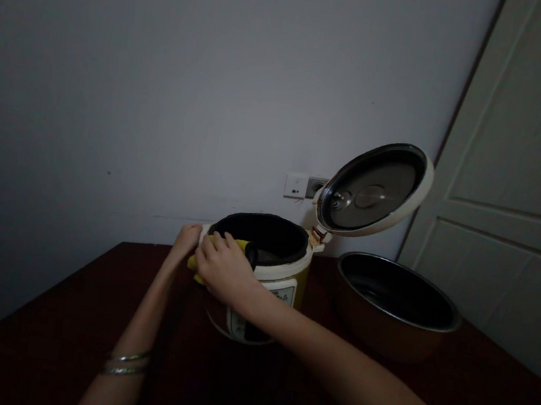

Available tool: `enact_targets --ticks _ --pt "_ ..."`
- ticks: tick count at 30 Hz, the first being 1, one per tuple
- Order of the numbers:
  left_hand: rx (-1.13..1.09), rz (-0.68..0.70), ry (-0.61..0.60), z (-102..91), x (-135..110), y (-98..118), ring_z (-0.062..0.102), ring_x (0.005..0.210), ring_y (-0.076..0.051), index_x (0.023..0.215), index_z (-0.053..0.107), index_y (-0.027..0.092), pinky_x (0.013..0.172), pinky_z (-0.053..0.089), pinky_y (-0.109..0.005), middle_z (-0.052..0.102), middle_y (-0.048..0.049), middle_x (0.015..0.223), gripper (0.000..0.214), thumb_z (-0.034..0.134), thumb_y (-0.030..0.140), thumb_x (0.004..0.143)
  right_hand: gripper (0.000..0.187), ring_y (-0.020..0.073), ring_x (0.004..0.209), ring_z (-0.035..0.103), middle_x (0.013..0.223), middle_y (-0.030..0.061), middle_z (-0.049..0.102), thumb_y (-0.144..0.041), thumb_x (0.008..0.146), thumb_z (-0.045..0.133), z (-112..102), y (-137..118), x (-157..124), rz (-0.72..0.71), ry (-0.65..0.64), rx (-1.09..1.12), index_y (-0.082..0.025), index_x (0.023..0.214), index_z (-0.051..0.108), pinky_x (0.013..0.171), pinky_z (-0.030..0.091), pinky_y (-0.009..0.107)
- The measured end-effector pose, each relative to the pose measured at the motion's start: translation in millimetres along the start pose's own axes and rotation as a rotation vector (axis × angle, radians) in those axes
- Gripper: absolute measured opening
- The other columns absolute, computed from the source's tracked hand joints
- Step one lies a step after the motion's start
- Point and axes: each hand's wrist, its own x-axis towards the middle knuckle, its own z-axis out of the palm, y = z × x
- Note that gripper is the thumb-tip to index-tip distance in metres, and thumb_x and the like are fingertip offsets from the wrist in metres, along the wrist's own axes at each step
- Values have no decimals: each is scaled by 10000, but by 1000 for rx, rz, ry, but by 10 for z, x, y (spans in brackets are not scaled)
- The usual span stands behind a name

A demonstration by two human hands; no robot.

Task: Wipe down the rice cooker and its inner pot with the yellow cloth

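An electric rice cooker [286, 272] stands on the dark red table with its lid [376, 190] swung up to the right. The inside of its body looks black. My right hand [224, 268] presses a yellow cloth [195, 266] against the near left part of the rim, fingers curled over it. Part of the cloth shows along the rim beyond my fingers. On the far left side of the cooker, my left hand [188, 238] is closed at the rim; its fingers are mostly hidden. Two bangles circle the left wrist.
To the right of the cooker sits a round inner pot [394, 325] with a dark inside. Behind are a pale wall with a socket plate [295, 186] and a panelled door [515, 195] at the right. The dark red table [86, 311] spreads underneath.
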Motion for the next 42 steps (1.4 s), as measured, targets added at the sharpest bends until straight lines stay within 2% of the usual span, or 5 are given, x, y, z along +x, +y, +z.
enact_targets --ticks 6,15,24,34,42 --pt "-59 -12 23 29 -9 -56 451 515 -143 503 493 185 493 379 -236 482 11 483 171 410 261 632 309 270 1181 519 1209 239 585 -130 897 452 240 -166 -373 -149 122 -134 36 1118 589 1040 369 389" --pt "-98 -61 3 64 2 -62 437 384 -144 533 536 175 386 325 -237 461 9 405 176 420 284 609 237 235 1193 516 1133 157 652 -168 889 490 760 -533 -1425 -363 0 -54 -58 1017 655 777 552 289" --pt "-73 -54 18 56 26 -40 453 398 -148 516 550 171 396 334 -239 465 1 401 174 421 265 584 275 165 1186 517 1244 104 598 -210 918 472 455 22 -1571 -651 174 -11 -98 1119 623 1035 392 280" --pt "-56 -63 8 38 -42 28 455 391 -139 516 545 162 383 336 -236 501 -10 440 168 411 235 583 323 182 1180 511 1297 27 569 -172 904 514 -152 719 -1342 -255 369 -115 -206 1221 570 883 441 344" --pt "-79 -83 -3 53 -19 -8 455 368 -142 517 534 164 363 344 -235 488 -10 415 160 430 262 591 300 185 1042 561 1253 39 602 -129 915 476 -12 527 -1588 -214 395 -25 -151 1191 589 728 434 312"
